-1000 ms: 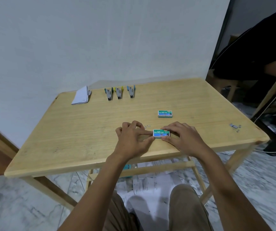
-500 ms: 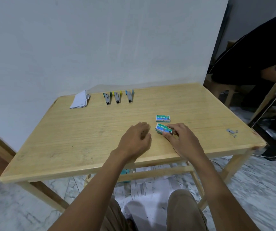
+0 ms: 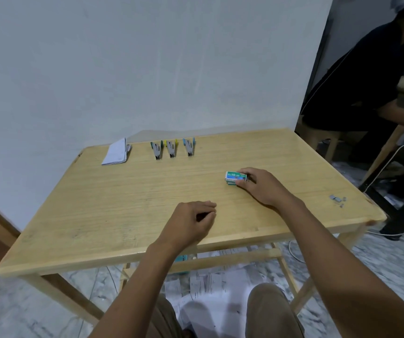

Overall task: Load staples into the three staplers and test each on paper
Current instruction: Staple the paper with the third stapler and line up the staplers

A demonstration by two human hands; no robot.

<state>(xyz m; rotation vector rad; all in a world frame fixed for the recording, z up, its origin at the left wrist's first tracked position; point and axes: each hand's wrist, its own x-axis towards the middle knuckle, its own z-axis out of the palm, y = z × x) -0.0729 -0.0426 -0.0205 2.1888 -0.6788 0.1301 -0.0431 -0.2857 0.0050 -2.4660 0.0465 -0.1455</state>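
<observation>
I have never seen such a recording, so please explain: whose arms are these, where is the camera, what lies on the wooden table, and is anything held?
There is no machine here: the two bare arms belong to a person, and the single camera sits on that person's head, looking forward and down. The right hand grips a small green cardboard staple box; a second box seems to lie just under it. The left hand is over the light wooden table, fingers loosely curled, nothing visible in it. At the far edge lie three grey metal staplers and folded white paper. Near the right edge lie loose grey staples.
</observation>
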